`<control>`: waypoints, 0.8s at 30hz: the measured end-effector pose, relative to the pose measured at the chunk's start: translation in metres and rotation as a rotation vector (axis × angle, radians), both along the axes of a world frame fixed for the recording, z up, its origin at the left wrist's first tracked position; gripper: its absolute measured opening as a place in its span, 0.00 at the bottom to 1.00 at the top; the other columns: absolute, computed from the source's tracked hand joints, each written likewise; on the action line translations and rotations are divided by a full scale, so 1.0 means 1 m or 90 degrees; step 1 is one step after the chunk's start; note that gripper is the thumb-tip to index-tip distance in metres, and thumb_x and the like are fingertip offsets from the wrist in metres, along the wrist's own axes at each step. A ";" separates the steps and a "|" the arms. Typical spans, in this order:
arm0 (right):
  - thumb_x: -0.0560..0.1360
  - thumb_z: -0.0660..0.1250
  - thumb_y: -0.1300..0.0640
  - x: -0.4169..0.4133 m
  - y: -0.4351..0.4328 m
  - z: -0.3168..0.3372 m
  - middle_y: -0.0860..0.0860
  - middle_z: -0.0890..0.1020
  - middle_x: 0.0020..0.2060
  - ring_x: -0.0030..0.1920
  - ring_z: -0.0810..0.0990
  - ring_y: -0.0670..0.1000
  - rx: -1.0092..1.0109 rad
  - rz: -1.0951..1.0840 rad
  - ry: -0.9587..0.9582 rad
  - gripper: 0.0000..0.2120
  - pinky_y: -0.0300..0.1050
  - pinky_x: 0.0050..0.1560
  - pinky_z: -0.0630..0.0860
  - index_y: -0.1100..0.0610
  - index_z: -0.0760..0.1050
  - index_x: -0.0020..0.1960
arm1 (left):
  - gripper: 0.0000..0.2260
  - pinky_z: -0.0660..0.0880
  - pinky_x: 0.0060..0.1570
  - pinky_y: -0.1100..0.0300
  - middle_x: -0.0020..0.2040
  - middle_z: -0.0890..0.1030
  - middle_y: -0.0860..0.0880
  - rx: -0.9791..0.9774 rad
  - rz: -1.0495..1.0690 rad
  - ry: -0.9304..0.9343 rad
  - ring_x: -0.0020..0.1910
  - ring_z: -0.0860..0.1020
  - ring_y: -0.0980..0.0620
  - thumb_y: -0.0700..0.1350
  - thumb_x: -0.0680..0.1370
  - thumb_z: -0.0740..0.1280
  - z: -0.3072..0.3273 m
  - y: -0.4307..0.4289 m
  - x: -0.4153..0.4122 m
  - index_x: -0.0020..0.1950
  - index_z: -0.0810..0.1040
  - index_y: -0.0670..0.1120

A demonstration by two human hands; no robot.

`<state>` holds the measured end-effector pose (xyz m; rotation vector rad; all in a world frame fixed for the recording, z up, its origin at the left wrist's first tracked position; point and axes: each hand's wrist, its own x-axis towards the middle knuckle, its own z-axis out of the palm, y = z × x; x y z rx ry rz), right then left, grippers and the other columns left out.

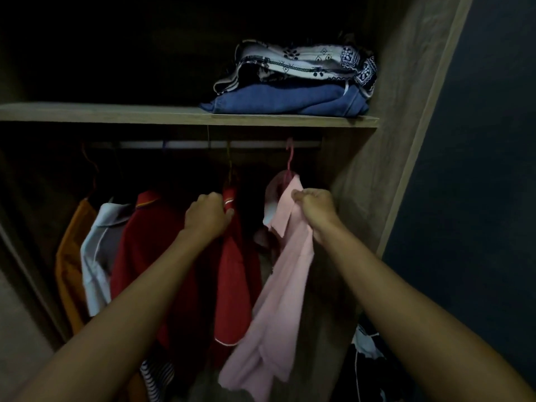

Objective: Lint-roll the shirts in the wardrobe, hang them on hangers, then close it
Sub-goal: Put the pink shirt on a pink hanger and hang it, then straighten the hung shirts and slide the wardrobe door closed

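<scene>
Both hands are up among the hanging clothes at the centre of the frame. The right hand (314, 206) is closed in a pinch on the collar of the pink shirt (278, 271), which hangs from a pink hanger (289, 161) hooked on the rail (203, 145) just right of centre. The left hand (207, 216) is curled shut around the shoulder or collar of the red shirt (232, 271) next to it. To the left of the frame hang another red shirt (145, 248), a white one (94, 256) and an orange one (68, 256). Folded clothes (293, 82) sit on the shelf (116, 114) in the upper right.

The step looks like settling the pink shirt on its hanger. To do it well, the right hand should draw the collar up and over so that both hanger arms sit inside the shoulders, while the left keeps the red shirt pushed aside to leave working room. The light is poor, so it is hard to say whether the far shoulder is already seated; it may be slipping, since the body of the shirt drapes askew toward the lower centre. Straightening the collar first, then letting go gently, should stop the fabric sliding off. No lint roller shows, and the wardrobe is not yet closed
</scene>
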<state>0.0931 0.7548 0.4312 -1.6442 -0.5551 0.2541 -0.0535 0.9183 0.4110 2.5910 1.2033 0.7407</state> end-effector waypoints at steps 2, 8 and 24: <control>0.78 0.67 0.59 0.007 0.009 0.004 0.53 0.65 0.29 0.28 0.64 0.48 0.031 -0.017 -0.012 0.10 0.38 0.27 0.64 0.59 0.73 0.39 | 0.17 0.76 0.52 0.48 0.55 0.81 0.38 0.001 0.003 -0.012 0.56 0.79 0.35 0.53 0.76 0.69 -0.002 -0.003 0.005 0.56 0.79 0.42; 0.77 0.65 0.61 0.030 0.035 0.007 0.53 0.71 0.30 0.33 0.70 0.50 0.063 -0.031 -0.019 0.12 0.44 0.35 0.68 0.69 0.75 0.41 | 0.15 0.77 0.50 0.48 0.52 0.82 0.38 0.002 0.013 -0.054 0.53 0.80 0.35 0.53 0.76 0.69 -0.010 -0.012 0.012 0.56 0.80 0.43; 0.77 0.68 0.60 0.041 0.032 -0.035 0.51 0.81 0.49 0.52 0.80 0.51 0.069 0.008 -0.061 0.11 0.42 0.54 0.74 0.61 0.79 0.59 | 0.16 0.78 0.48 0.48 0.49 0.83 0.43 0.017 -0.023 -0.121 0.51 0.81 0.40 0.56 0.77 0.69 -0.019 -0.027 0.010 0.55 0.78 0.45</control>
